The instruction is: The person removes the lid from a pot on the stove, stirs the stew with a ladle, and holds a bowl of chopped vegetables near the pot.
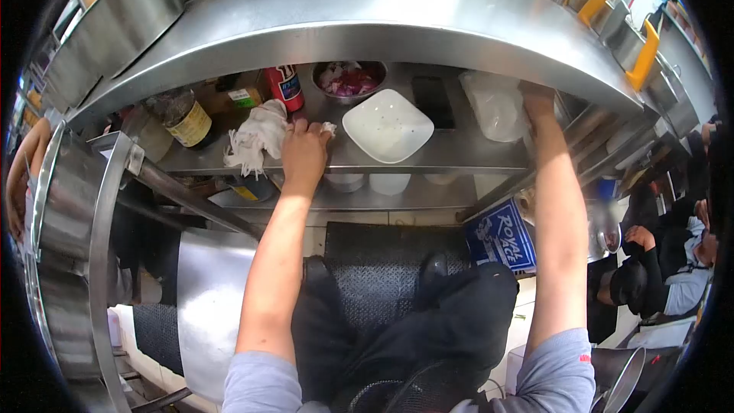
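My left hand (307, 151) is on the lower steel shelf, its fingers curled down on crumpled white material that shows at both sides of them. Most of this white cloth (262, 134) lies bunched to the left. Just right of the hand sits a white square bowl (388, 126) with small dark specks inside. My right hand (540, 101) reaches under the counter edge beside a clear plastic bag (493, 105) with whitish contents; its fingers are hidden. Behind the white bowl stands a metal bowl (349, 80) of cut red onion.
A dark flat phone-like slab (433, 102), a red can (285, 89) and a labelled jar (188, 118) share the shelf. The counter edge (367, 40) overhangs it. Pots with orange handles (598, 4) stand above. A blue box (501, 235) is below right. Other people (659, 264) are at the far right.
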Demonstrator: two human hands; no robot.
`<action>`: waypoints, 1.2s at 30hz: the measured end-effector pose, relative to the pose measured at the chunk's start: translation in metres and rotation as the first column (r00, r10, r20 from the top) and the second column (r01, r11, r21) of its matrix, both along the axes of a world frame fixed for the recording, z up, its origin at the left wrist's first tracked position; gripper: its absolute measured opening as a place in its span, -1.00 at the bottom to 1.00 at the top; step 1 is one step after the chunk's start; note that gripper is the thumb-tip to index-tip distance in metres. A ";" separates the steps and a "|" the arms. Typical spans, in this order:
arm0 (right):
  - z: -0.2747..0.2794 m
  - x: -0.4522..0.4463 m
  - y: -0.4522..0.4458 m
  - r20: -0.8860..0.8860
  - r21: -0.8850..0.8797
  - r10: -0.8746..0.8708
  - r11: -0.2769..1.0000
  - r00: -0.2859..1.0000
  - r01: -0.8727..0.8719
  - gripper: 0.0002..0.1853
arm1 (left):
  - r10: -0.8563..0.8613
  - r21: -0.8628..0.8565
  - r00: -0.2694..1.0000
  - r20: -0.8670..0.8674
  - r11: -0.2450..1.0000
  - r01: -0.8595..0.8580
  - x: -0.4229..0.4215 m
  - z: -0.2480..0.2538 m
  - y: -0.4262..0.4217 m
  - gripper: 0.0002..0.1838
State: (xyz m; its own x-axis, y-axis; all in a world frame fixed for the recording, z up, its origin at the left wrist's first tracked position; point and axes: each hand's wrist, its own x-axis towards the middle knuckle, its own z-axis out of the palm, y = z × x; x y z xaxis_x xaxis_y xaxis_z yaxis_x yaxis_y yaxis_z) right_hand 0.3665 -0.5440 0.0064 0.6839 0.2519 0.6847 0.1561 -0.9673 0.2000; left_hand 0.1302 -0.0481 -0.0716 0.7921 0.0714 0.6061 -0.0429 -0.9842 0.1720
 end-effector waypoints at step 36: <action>0.114 -0.332 0.234 0.131 0.699 0.902 0.210 0.411 -0.684 -0.72 | -0.378 -0.876 0.796 0.473 -0.298 0.380 -0.153 0.143 -0.039 -0.40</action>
State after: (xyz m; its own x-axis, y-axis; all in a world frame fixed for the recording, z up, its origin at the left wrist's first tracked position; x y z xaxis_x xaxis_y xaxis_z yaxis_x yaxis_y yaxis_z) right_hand 0.0346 -0.3100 0.1208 0.5219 0.4121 0.7469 0.8460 -0.1382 -0.5149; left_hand -0.0228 -0.0873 0.0712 0.9435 0.2107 0.2558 -0.3266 0.4598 0.8258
